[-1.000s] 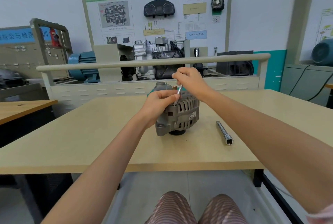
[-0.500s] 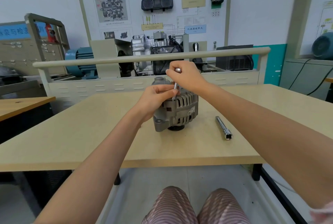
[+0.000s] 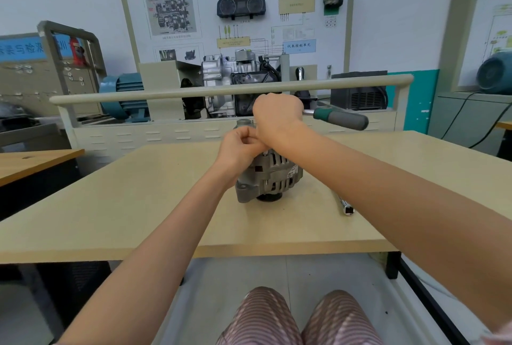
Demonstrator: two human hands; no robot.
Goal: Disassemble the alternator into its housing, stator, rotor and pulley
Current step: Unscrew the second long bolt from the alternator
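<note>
Loosening a housing bolt: right hand clenches the green-handled ratchet; left hand pinches its shaft atop the grey finned alternator. Next, likely a steady turn.

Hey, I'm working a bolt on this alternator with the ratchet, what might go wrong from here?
1. The alternator stands unclamped on its pulley end, steadied only by your left hand; a hard pull could tip it.
2. Your right hand holds the ratchet at its head, so it may slip off.
3. The extension bar lies loose and could roll.
</note>
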